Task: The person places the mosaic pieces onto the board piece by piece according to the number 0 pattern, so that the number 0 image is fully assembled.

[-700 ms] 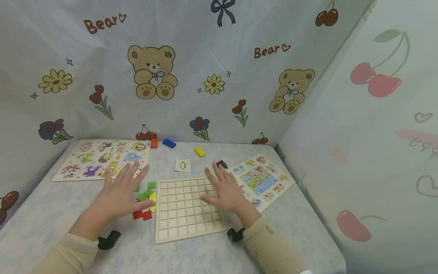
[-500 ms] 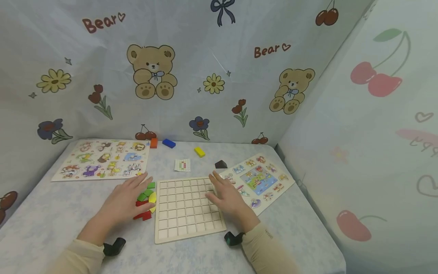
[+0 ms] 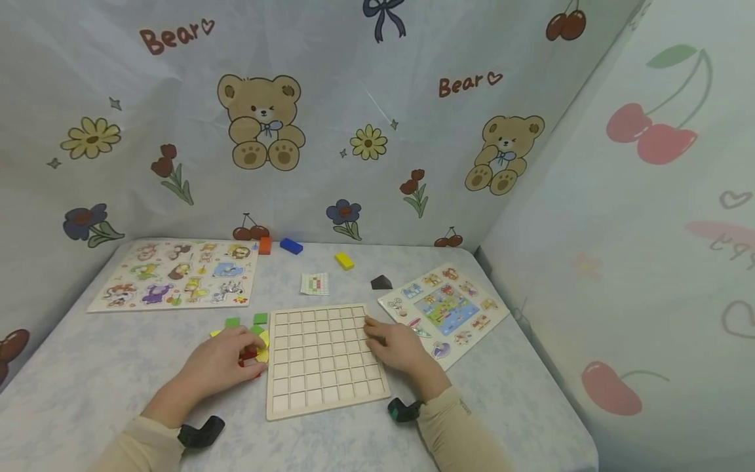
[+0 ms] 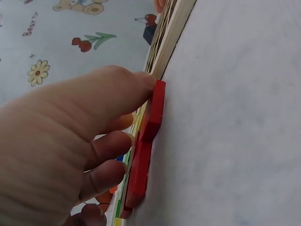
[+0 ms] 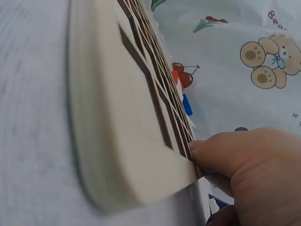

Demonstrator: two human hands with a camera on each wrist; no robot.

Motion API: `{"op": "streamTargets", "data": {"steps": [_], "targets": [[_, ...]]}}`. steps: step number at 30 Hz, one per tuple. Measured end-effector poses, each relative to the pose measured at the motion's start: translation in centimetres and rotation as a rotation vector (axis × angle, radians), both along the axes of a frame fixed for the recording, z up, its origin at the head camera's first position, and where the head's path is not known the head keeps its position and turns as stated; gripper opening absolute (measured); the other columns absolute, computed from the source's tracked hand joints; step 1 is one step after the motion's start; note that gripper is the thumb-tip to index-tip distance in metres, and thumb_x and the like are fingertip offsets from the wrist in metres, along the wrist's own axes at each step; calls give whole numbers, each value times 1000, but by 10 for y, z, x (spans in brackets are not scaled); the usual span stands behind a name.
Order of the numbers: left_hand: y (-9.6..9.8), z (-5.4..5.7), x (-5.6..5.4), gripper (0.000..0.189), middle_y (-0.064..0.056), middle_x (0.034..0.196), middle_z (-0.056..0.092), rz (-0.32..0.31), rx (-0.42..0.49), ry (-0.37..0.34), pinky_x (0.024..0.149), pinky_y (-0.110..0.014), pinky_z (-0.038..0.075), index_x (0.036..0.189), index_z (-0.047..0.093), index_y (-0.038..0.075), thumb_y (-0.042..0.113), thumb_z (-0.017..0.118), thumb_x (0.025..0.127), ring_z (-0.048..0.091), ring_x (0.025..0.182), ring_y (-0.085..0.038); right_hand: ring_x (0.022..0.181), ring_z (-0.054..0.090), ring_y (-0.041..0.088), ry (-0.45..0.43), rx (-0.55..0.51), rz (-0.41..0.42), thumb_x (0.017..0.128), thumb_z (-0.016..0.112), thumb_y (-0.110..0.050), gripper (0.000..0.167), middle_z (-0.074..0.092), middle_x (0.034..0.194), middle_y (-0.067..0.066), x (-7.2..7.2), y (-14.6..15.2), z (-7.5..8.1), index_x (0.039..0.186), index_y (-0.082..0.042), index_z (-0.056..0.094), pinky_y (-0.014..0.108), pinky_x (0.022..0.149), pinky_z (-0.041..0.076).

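Note:
A square wooden grid board (image 3: 328,358) lies on the table in the head view. To its left, my left hand (image 3: 221,360) bends over a cluster of flat pieces, its thumb and index finger apart. Its thumb touches the end of a red piece (image 4: 157,106) in the left wrist view; another red piece (image 4: 140,174) lies beside that one. Near the fingertips is a yellow piece (image 3: 263,355); green pieces (image 3: 260,318) lie just beyond. At the board's right edge, my right hand (image 3: 398,347) pinches the rim, thumb on top in the right wrist view.
An animal puzzle board (image 3: 177,275) lies at the back left, another picture puzzle (image 3: 445,311) at the right. A pattern card (image 3: 315,284), orange block (image 3: 265,246), blue block (image 3: 291,246), yellow block (image 3: 345,261) and dark block (image 3: 381,282) lie behind the grid board.
My left hand has come down from above onto the coloured pieces, its fingers bending. My right hand has lowered to the grid board's right edge and taken hold of it.

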State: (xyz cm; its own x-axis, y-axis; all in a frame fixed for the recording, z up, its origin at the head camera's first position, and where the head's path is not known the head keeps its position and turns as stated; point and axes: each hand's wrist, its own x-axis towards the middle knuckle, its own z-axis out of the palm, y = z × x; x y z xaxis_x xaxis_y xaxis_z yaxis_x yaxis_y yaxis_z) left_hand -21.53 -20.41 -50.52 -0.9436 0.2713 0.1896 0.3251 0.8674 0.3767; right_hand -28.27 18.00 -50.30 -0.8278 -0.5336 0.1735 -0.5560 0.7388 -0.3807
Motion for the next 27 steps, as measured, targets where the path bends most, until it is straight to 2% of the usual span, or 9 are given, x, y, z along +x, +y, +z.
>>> {"op": "streamTargets", "data": {"steps": [7, 10, 12, 14, 16, 17, 21, 24, 27], "targets": [[3, 4, 2, 24, 13, 81, 54, 2, -7, 28, 62, -26, 38, 101, 73, 26, 32, 85, 81, 45, 72, -5, 126, 64, 28, -120, 30, -30, 103, 62, -27, 42, 51, 154, -3, 4, 0, 9, 142, -14, 62, 29, 75, 53], [3, 5, 3, 23, 13, 81, 54, 14, -21, 31, 61, -27, 38, 100, 73, 27, 31, 85, 81, 46, 72, -5, 90, 72, 28, -198, 3, -32, 103, 60, -25, 42, 49, 156, -3, 6, 1, 12, 143, -14, 61, 28, 64, 48], [3, 6, 5, 24, 13, 82, 55, 20, -31, 31, 61, -27, 38, 101, 73, 28, 32, 85, 80, 46, 73, -5, 64, 61, 25, -239, -20, -26, 104, 60, -23, 41, 49, 156, -3, 7, 3, 13, 144, -13, 60, 27, 59, 44], [4, 6, 5, 25, 13, 83, 55, 22, -36, 28, 61, -28, 38, 101, 73, 28, 33, 86, 80, 46, 74, -5, 52, 45, 22, -269, -49, -20, 104, 60, -22, 41, 48, 156, -4, 7, 6, 13, 144, -13, 60, 28, 57, 42], [6, 6, 6, 26, 13, 84, 56, 22, -38, 24, 62, -29, 39, 102, 72, 28, 33, 86, 80, 47, 74, -5, 54, 45, 15, -270, -61, -16, 104, 61, -22, 41, 48, 157, -5, 7, 8, 13, 145, -14, 59, 27, 60, 43], [6, 6, 6, 27, 14, 85, 57, 22, -39, 22, 62, -29, 40, 102, 72, 28, 32, 86, 80, 47, 75, -5, 60, 52, 11, -259, -62, -17, 104, 61, -23, 42, 48, 157, -6, 7, 9, 11, 145, -15, 59, 25, 63, 43], [6, 7, 6, 26, 13, 87, 59, 36, -54, 25, 63, -30, 40, 103, 73, 27, 30, 85, 80, 48, 75, -7, 61, 54, 10, -226, -74, -10, 103, 62, -24, 44, 47, 158, -5, 7, 11, 10, 146, -14, 58, 24, 62, 42], [6, 7, 5, 32, 12, 88, 61, 60, -69, 20, 62, -30, 40, 109, 73, 23, 28, 84, 79, 48, 75, -9, 46, 36, 12, -220, -85, -7, 103, 62, -23, 44, 48, 158, -4, 6, 10, 10, 146, -13, 58, 25, 53, 37], [6, 8, 4, 38, 9, 90, 63, 74, -71, 9, 62, -30, 40, 116, 71, 18, 25, 82, 80, 49, 76, -10, 41, 25, 8, -210, -84, -7, 103, 63, -23, 44, 48, 157, -3, 4, 10, 8, 145, -13, 59, 24, 48, 34]]}}
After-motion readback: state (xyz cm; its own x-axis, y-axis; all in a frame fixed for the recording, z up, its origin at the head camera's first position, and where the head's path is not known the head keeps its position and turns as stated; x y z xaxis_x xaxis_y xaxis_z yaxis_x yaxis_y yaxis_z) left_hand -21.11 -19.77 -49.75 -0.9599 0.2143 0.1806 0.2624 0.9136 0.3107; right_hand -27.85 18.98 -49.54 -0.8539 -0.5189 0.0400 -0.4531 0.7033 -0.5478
